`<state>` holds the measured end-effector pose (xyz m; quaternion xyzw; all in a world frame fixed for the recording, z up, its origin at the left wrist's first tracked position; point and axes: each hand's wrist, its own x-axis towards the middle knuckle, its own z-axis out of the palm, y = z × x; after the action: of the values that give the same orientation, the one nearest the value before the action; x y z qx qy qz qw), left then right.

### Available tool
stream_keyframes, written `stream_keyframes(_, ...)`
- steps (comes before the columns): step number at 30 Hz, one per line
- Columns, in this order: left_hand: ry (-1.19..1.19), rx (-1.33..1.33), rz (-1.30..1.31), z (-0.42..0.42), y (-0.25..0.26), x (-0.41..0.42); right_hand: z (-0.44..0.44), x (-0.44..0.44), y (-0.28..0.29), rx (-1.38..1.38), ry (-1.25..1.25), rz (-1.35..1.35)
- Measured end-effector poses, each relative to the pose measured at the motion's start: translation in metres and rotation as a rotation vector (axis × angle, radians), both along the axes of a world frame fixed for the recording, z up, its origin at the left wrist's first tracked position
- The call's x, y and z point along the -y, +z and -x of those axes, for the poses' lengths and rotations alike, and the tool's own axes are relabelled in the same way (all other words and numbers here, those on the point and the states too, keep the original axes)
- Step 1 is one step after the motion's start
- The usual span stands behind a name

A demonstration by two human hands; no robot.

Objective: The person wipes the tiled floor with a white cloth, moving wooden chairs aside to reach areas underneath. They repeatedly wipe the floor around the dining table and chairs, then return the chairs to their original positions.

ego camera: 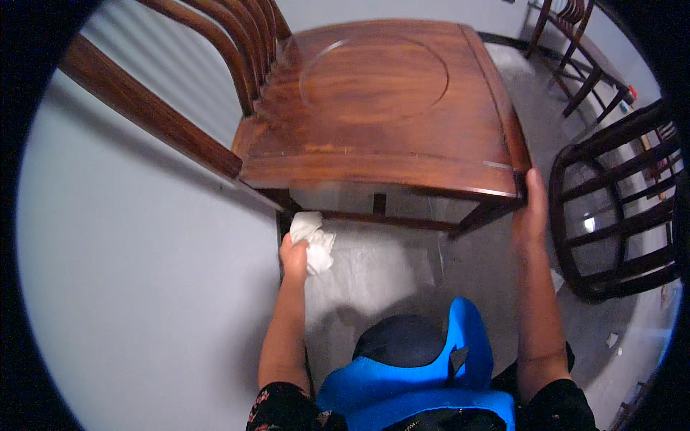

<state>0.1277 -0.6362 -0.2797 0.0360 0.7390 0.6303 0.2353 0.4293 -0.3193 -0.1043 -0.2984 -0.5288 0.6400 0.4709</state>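
A reddish-brown wooden chair (377,118) with a slatted back stands before me, its seat marked by a round groove. My left hand (295,253) holds a crumpled white cloth or tissue (318,250) below the seat's near left corner, close to the wall. At the seat's near right corner, my right hand (531,210) lies against the edge and front leg; it is slightly blurred, and its fingers are partly hidden, so I cannot tell how firmly it grips.
A white wall (161,269) runs along the left. Close on the right is a dark wooden piece with bars (566,242). Another wooden chair (587,70) stands at the upper right. White scraps (612,339) lie on the grey floor (366,269).
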Motion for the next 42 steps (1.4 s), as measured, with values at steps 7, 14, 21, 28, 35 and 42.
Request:
stream_keyframes(7, 0.113, -0.303, 0.446, -0.015, -0.103, -0.009, 0.002, 0.008, 0.007, 0.004, 0.018, 0.023)
stream_keyframes(14, -0.437, -0.930, 0.781, 0.002, -0.139, -0.088, -0.018, -0.005, -0.002, -0.025, -0.234, 0.110)
stream_keyframes(21, -0.674, -1.017, 0.996, -0.002, -0.129, -0.108, -0.017, -0.010, -0.009, -0.014, -0.356, 0.115)
stream_keyframes(28, -0.724, -0.824, 0.668, -0.074, -0.076, 0.020, -0.089, -0.027, -0.006, 0.414, -0.340, -0.329)
stream_keyframes(35, 0.411, -0.486, 0.252, -0.024, 0.004, 0.066, -0.076, 0.030, 0.028, 0.110, -0.341, -0.021)
stream_keyframes(42, -0.042, -0.276, 0.214, 0.157, -0.018, 0.035, -0.081, 0.026, 0.013, -0.012, -0.277, 0.061)
